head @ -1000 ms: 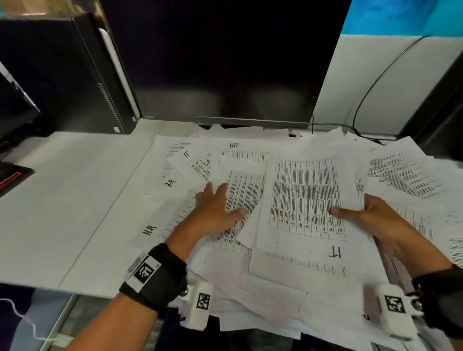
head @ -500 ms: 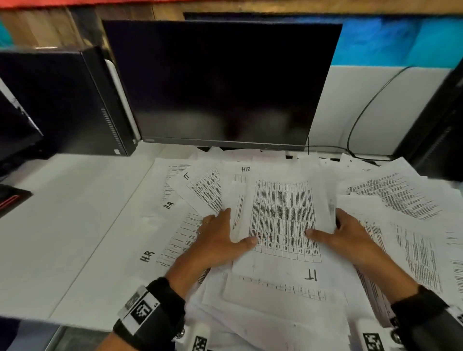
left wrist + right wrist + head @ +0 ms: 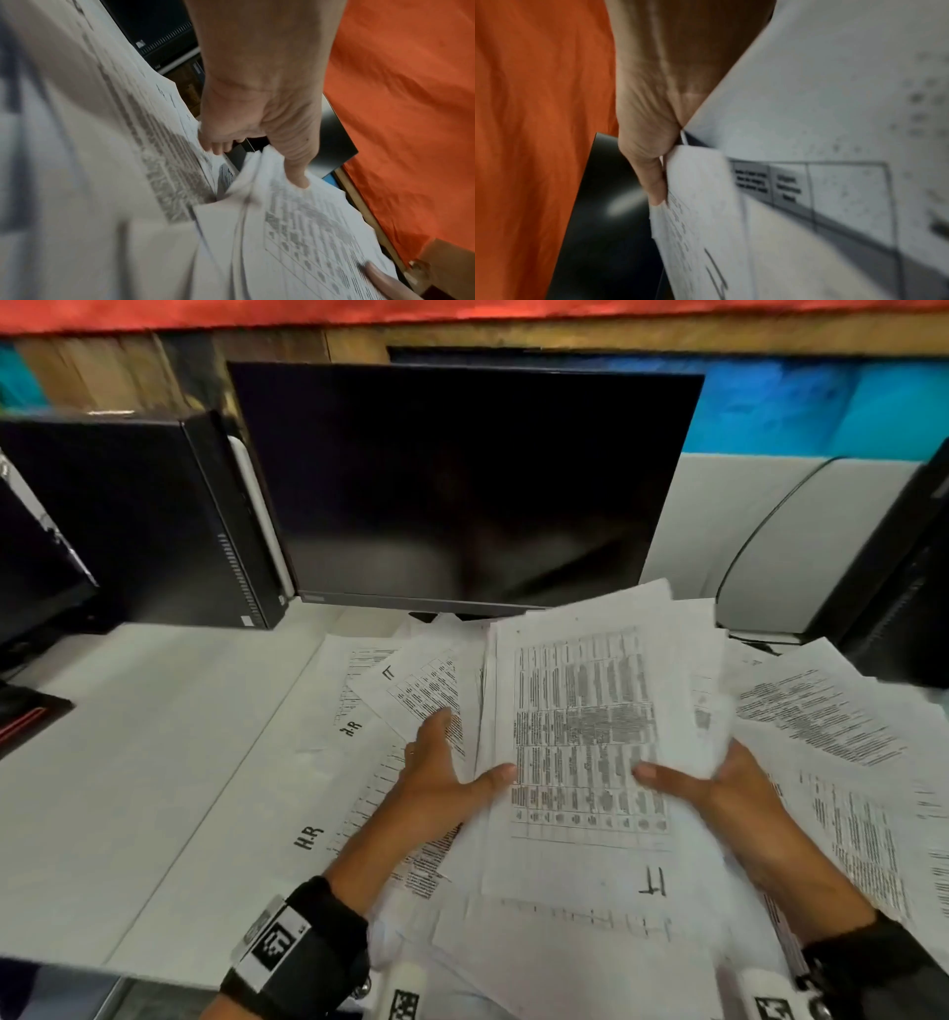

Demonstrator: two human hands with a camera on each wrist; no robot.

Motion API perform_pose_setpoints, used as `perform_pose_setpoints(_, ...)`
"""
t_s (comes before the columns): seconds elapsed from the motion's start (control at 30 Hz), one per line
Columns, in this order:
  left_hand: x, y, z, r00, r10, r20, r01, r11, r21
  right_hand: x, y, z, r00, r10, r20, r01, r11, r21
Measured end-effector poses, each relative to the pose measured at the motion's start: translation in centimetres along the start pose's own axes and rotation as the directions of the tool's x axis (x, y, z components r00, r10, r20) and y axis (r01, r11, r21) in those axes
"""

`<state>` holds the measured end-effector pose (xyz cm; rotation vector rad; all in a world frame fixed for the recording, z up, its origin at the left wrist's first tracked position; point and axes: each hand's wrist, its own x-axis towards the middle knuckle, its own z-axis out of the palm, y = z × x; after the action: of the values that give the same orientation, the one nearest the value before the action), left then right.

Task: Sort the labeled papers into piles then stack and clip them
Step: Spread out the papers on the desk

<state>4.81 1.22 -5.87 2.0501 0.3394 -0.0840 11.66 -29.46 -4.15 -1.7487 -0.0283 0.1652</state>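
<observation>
- Left hand [image 3: 444, 785] and right hand [image 3: 729, 783] grip the IT-labeled bundle [image 3: 580, 752] by both side edges, thumbs on top, likely to square it
- Bundle raised before the monitor [image 3: 462, 480]; HR sheets [image 3: 328, 793] lie left of it

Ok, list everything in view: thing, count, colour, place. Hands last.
IT-labelled sheaf: one bundle, white with grey tables, lifted at centre between both hands.
HR-labelled sheets: at least two, white, flat on the desk left of the sheaf.
Loose papers: many, white, spread across the desk's right side.
Monitor: one, black, dark screen, behind the papers.
Computer tower: one, black, left of the monitor.
Cable: one, black, right of the monitor.
Desk: one, white.
Wrist straps: two, black.
Left hand: holds the sheaf's left edge.
Right hand: holds its right edge.
</observation>
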Motion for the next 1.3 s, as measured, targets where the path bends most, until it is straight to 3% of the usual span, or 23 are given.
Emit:
perform_pose_setpoints(0.07,0.4,0.8,-0.4,0.999,0.032,0.005,-0.031,0.985,-0.167,-0.6,-0.1,-1.0,1.000,0.016,0.010,-0.016,0.999,0.044)
perform_pose_setpoints(0.17,0.5,2.8,0.7,0.981,0.079,0.178,-0.006,0.924,-0.381,-0.9,-0.1,-0.6,0.992,0.074,0.103,-0.074,0.997,-0.010)
perform_pose_setpoints(0.2,0.6,3.1,1.4,0.978,0.096,0.184,-0.017,0.920,-0.391,-0.8,-0.1,-0.2,0.993,0.073,0.097,-0.068,0.996,-0.051)
perform_pose_setpoints(0.33,0.7,5.0,2.3,0.985,0.170,0.004,-0.153,0.899,-0.410,-0.9,-2.0,0.0,1.000,0.010,-0.001,-0.010,0.999,-0.047)
perform_pose_setpoints(0.43,0.0,8.3,0.4,0.959,0.270,-0.086,-0.279,0.844,-0.459,-1.2,-5.6,-0.5,0.997,-0.064,-0.038,0.066,0.997,0.045)
perform_pose_setpoints(0.53,-0.9,12.8,-2.3,0.909,0.387,-0.154,-0.415,0.810,-0.414,-1.2,-10.2,-1.1,0.974,-0.218,-0.064,0.222,0.973,0.069)
perform_pose_setpoints(0.63,-1.8,17.4,-4.7,0.824,0.514,-0.239,-0.567,0.735,-0.372,-1.3,-15.3,-1.4,0.907,-0.402,-0.121,0.416,0.902,0.119)
perform_pose_setpoints(0.77,-1.9,20.7,-6.7,0.754,0.557,-0.349,-0.655,0.595,-0.466,-0.5,-18.7,-1.9,0.837,-0.533,-0.129,0.548,0.816,0.185)
perform_pose_setpoints(0.87,-1.4,20.6,-6.9,0.764,0.580,-0.282,-0.628,0.572,-0.528,0.6,-18.6,-2.2,0.849,-0.526,-0.057,0.522,0.816,0.249)
perform_pose_setpoints(1.03,0.0,18.7,-5.1,0.823,0.553,-0.132,-0.538,0.682,-0.496,1.9,-16.2,-1.8,0.890,-0.455,0.025,0.440,0.872,0.215)
perform_pose_setpoints(1.17,1.3,17.9,-4.4,0.869,0.461,-0.178,-0.488,0.740,-0.464,2.9,-15.3,-1.9,0.908,-0.417,-0.029,0.408,0.868,0.284)
perform_pose_setpoints(1.3,2.0,18.5,-4.8,0.867,0.433,-0.247,-0.498,0.725,-0.476,3.7,-14.0,-2.2,0.912,-0.409,-0.017,0.400,0.882,0.250)
